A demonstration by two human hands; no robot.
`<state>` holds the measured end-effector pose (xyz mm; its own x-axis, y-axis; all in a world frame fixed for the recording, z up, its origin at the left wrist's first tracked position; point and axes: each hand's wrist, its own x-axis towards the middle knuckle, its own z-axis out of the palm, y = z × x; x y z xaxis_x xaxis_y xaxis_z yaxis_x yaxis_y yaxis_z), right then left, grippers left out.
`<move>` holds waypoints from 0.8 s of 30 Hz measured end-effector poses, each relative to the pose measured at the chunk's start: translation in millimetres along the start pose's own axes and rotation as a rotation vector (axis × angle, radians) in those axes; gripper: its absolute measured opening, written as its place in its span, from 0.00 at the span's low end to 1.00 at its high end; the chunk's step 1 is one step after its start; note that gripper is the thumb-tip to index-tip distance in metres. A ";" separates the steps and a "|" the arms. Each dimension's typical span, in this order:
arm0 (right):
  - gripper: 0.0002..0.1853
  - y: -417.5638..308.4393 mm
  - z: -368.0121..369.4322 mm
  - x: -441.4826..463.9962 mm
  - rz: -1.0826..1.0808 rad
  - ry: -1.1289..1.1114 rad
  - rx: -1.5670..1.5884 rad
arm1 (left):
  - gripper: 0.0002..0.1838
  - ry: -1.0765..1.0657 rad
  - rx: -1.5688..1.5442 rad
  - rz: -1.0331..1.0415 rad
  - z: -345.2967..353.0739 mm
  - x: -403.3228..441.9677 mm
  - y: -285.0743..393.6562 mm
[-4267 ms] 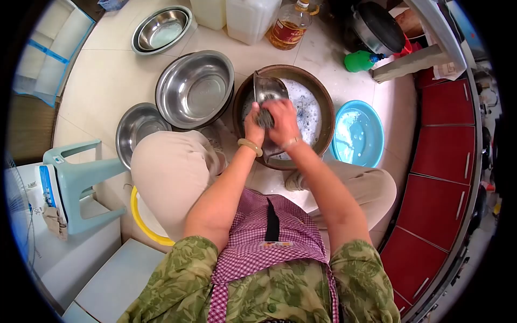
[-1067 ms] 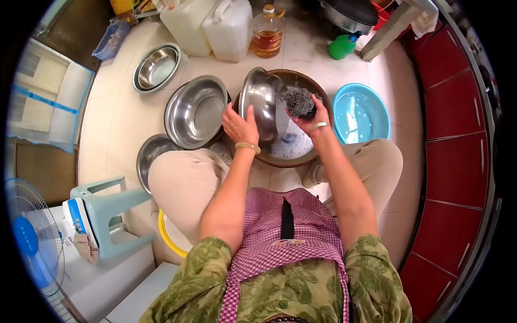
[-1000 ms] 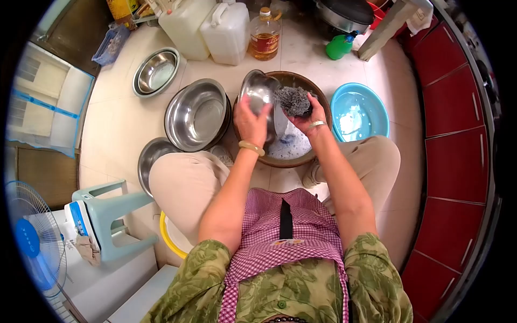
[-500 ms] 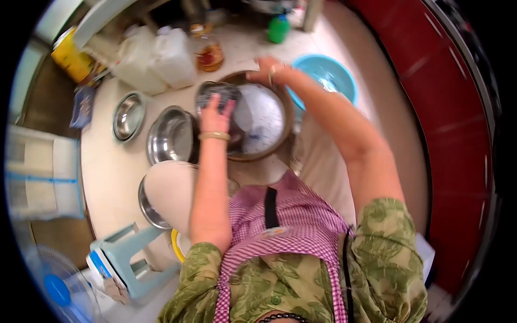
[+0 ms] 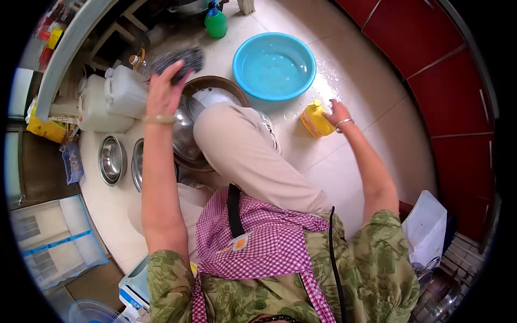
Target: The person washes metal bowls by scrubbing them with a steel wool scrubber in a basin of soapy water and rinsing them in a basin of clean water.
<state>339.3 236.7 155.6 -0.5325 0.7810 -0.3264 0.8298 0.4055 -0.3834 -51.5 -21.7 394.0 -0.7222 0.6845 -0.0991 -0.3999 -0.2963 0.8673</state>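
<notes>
My left hand (image 5: 166,90) is closed on a dark grey mesh scrubber (image 5: 186,60), raised over the left side of a large brown-rimmed basin (image 5: 237,90). Motion blurs the scrubber somewhat. In the brown basin are whitish, sudsy water and a steel bowl (image 5: 184,126) leaning at its left; my knee hides part of both. My right hand (image 5: 339,113) is at the right side of a yellow dish soap bottle (image 5: 316,121) on the floor. Its fingers are apart, with the nearest ones at the bottle's edge; whether they touch it is unclear.
A blue basin (image 5: 274,91) of water stands beyond the bottle, with wet floor beside it. Steel bowls (image 5: 112,160) and white jugs (image 5: 126,92) are on the left. A green spray bottle (image 5: 216,24) stands at the back; red cabinets (image 5: 452,97) line the right.
My left hand has lifted the scrubber out of the steel bowl, up and left. My right hand has left the brown basin's rim for the yellow bottle. The view has turned right.
</notes>
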 end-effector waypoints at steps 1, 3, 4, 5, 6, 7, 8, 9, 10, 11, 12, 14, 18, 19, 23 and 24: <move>0.34 2.7 17.7 -7.2 0.045 -0.020 0.055 | 0.14 -0.088 0.070 -0.049 27.9 6.7 -7.3; 0.28 6.7 47.5 -18.6 0.034 0.067 0.002 | 0.16 -0.267 0.189 -0.174 83.7 13.8 -33.6; 0.26 9.7 54.6 -19.8 0.078 0.080 0.051 | 0.17 -0.298 0.221 -0.220 108.9 13.2 -53.5; 0.23 12.6 59.7 -20.1 0.119 0.091 0.097 | 0.17 -0.327 0.250 -0.264 130.6 11.8 -76.1; 0.21 15.7 62.1 -20.2 0.159 0.102 0.140 | 0.19 -0.348 0.231 -0.330 143.5 14.5 -106.0; 0.21 19.4 63.3 -21.1 0.156 0.115 0.159 | 0.22 -0.370 0.210 -0.396 150.1 16.6 -138.3; 0.21 23.8 64.2 -24.3 0.155 0.125 0.176 | 0.25 -0.340 0.234 -0.470 156.7 12.6 -163.6; 0.21 28.9 64.5 -27.9 0.155 0.134 0.190 | 0.28 -0.311 0.255 -0.544 161.4 8.0 -186.8; 0.21 34.3 64.2 -33.7 0.171 0.128 0.196 | 0.29 -0.247 0.318 -0.601 163.9 0.6 -208.0; 0.22 40.7 64.1 -41.9 0.190 0.121 0.200 | 0.29 -0.183 0.381 -0.660 162.6 -6.4 -229.4; 0.22 46.4 63.6 -50.0 0.209 0.113 0.203 | 0.33 -0.164 0.449 -0.700 154.9 -9.0 -255.0; 0.23 52.4 66.4 -65.5 0.189 0.106 0.214 | 0.40 -0.169 0.672 -0.756 125.9 -8.0 -311.9; 0.21 54.9 57.2 -80.7 0.131 0.099 0.251 | 0.48 -0.303 0.914 -0.866 103.9 -31.1 -328.3; 0.22 56.6 55.0 -80.7 0.106 0.120 0.258 | 0.48 -0.329 0.939 -0.884 97.5 -38.3 -330.5; 0.19 41.5 50.2 -53.7 0.058 0.272 0.473 | 0.42 -0.420 1.067 -0.887 78.8 -52.0 -343.4; 0.18 36.9 54.4 -45.9 0.017 0.308 0.415 | 0.43 -0.434 1.065 -0.888 76.2 -52.0 -349.8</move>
<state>385.3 190.0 109.4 -0.3939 0.9147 -0.0898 0.6682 0.2179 -0.7114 169.0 97.1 132.9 -0.1633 0.5764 -0.8007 0.1246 0.8171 0.5628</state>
